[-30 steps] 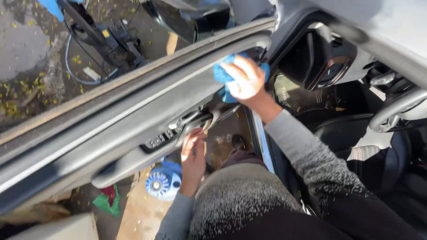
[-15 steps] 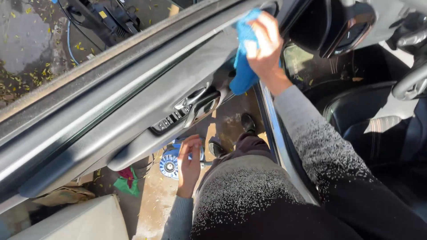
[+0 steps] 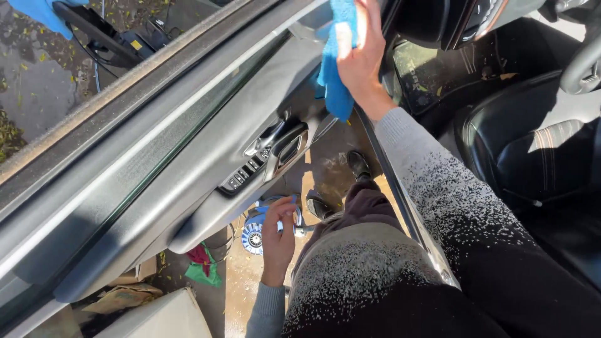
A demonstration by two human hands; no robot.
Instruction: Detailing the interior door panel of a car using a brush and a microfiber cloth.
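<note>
I stand beside an open car door (image 3: 188, 144), looking down its dark inner panel. My right hand (image 3: 360, 59) is raised near the door's front end and grips a blue cloth (image 3: 335, 69), pressing it against the panel while the cloth hangs down below my palm. My left hand (image 3: 277, 235) hangs low beneath the armrest with fingers loosely apart, holding nothing. The window switch block (image 3: 241, 178) and inner door handle (image 3: 275, 141) sit between my two hands.
A black driver's seat (image 3: 538, 156) and steering wheel (image 3: 582, 62) lie to the right, a dirty floor mat (image 3: 438, 75) ahead. On the ground stand a blue round device (image 3: 255, 235), red and green rags (image 3: 203, 266) and cardboard (image 3: 119, 297). My shoes (image 3: 358, 164) rest by the sill.
My right hand has carried the blue cloth further up and forward along the door panel. My left hand has dropped away from the armrest and hangs lower.
</note>
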